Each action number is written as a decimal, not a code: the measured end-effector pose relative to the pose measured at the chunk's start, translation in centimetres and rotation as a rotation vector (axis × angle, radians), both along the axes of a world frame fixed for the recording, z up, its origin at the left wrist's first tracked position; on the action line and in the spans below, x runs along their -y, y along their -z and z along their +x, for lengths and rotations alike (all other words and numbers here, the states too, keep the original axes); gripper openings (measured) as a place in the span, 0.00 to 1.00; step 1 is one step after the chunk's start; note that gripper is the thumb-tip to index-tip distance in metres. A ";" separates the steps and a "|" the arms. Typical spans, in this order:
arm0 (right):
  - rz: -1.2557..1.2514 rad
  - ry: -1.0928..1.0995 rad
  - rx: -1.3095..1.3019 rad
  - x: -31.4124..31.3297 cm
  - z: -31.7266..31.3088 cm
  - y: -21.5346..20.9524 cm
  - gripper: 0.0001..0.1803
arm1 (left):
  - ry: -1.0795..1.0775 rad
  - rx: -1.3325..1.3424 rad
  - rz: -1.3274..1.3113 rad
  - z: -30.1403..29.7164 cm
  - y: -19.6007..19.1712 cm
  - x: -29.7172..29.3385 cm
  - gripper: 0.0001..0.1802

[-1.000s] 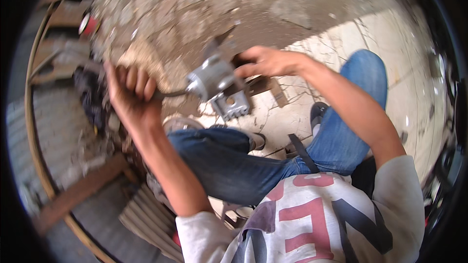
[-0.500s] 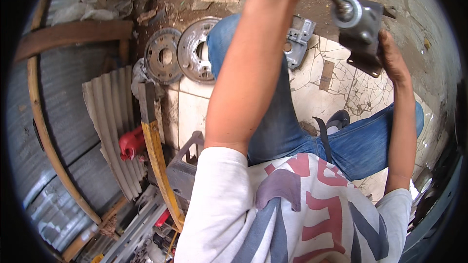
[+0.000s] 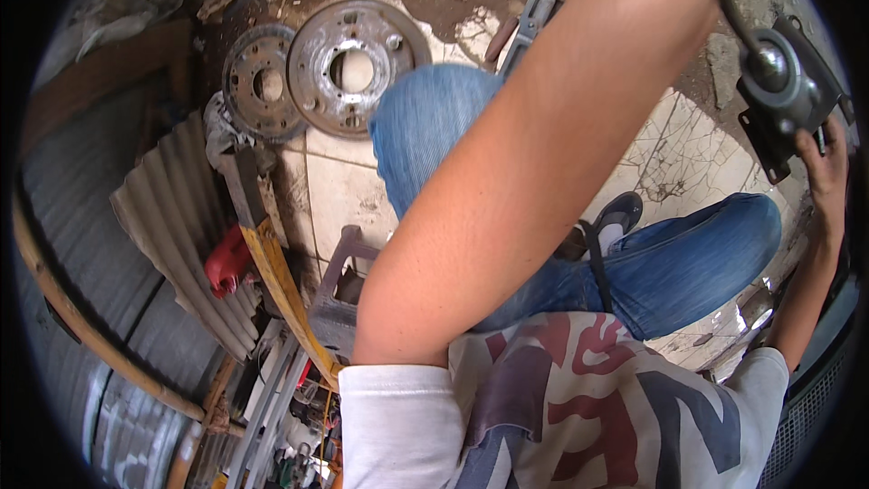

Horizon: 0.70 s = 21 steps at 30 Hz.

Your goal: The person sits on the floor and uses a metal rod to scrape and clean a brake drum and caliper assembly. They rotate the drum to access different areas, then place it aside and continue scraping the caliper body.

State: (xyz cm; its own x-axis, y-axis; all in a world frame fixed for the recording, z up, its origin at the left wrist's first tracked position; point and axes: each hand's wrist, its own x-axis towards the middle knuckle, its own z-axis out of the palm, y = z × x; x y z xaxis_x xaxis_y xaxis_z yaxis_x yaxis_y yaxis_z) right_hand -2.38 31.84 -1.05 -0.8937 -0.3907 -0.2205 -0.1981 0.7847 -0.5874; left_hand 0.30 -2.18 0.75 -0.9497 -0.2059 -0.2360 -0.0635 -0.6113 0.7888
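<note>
At the upper right, my right hand (image 3: 824, 158) grips the lower edge of a dark metal bracket (image 3: 765, 140), thumb on the near face and the other fingers partly hidden behind it. A round grey collar (image 3: 786, 52) on the bracket surrounds a shiny ball joint (image 3: 769, 68). From the ball, a dark rod (image 3: 738, 18) rises toward the top edge. My left forearm (image 3: 561, 154) crosses the middle toward the rod's upper end; its hand lies beyond the picture's top edge, so its grip does not show.
Two round metal plates (image 3: 358, 81) with central holes lie on cracked white tiles beyond my knee. Another grey metal part (image 3: 534, 27) is half hidden by my forearm. To the left stand a yellow-painted bar (image 3: 288, 285), a red object (image 3: 228, 261), corrugated sheet (image 3: 176, 217) and a plastic stool (image 3: 339, 294).
The bracket and rod, with my right hand on the bracket, have moved right and somewhat lower. My left forearm has swung right, its hand passing out of the picture. The view has shifted too.
</note>
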 end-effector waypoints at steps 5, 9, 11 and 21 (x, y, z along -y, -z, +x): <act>0.085 0.104 0.189 11.9 2.8 -6.2 0.28 | -0.038 0.260 0.095 -2.1 3.8 1.7 0.19; -0.048 0.027 0.293 17.3 2.6 -7.9 0.12 | 0.021 0.453 0.300 -1.8 6.0 5.0 0.19; -0.052 0.119 0.365 20.0 3.1 -9.5 0.16 | -0.011 0.501 0.387 -0.5 6.6 6.6 0.18; 0.172 0.244 0.488 29.1 6.1 -21.2 0.26 | 0.549 0.464 -0.573 9.6 -14.6 8.1 0.44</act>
State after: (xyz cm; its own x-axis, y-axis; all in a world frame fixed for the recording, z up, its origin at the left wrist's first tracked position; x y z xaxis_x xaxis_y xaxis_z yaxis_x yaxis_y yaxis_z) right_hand 3.76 2.79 20.18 -0.7321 -0.1083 -0.6725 0.2627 0.8660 -0.4254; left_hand 9.93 -10.27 15.33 -0.7842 0.0427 -0.6190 -0.6153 0.0750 0.7847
